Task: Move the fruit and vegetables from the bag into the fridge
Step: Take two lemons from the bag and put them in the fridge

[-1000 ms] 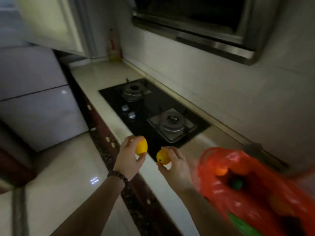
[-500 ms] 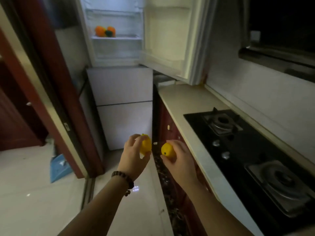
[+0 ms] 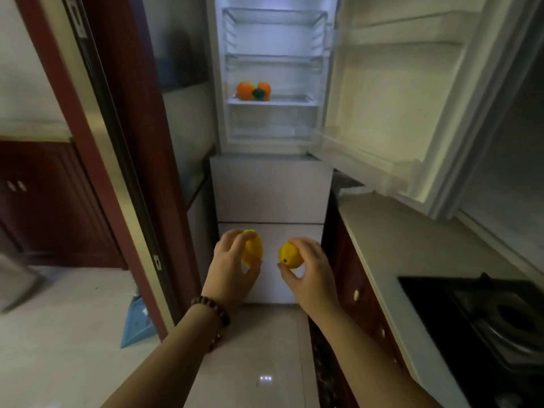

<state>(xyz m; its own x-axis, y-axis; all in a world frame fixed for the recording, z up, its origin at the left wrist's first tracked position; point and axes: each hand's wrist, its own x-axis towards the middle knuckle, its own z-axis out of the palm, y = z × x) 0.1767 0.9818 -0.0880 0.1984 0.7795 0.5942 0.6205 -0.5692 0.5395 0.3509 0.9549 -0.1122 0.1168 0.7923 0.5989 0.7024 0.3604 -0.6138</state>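
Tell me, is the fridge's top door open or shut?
Open: the fridge door is swung right, showing lit shelves with oranges.

Both forearms are bare right up to the bottom of the view, with no sleeve showing on either. The left hand [image 3: 232, 269] carries no ring, but its wrist wears a bracelet of dark brown round beads [image 3: 212, 310]. The right hand [image 3: 312, 275] and its wrist are unadorned, the nails short and plain.

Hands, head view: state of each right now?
Left hand: holding a round yellow fruit.
Right hand: holding a second round yellow fruit with a dark end spot.
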